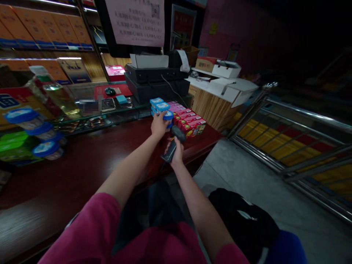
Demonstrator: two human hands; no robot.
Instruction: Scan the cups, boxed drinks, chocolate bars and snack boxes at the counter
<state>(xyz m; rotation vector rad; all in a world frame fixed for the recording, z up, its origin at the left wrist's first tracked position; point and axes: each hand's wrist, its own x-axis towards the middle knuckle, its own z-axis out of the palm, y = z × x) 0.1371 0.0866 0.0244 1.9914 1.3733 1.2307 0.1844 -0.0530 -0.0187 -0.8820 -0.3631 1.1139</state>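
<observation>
Scanner fills our right hand; our left hand seems to grip a tub; swinging could push boxes off the surface's right edge.

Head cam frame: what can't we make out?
All in the head view:
Blue-lidded tub: partly hidden by the left hand; grip or mere touch unclear.
Black handheld scanner: part of its handle hidden by the right hand.
Red boxes: fine print too small and blurred.
Pink notice: top cut off by the picture edge.
Item left of the phone: masked by pixelation.
</observation>
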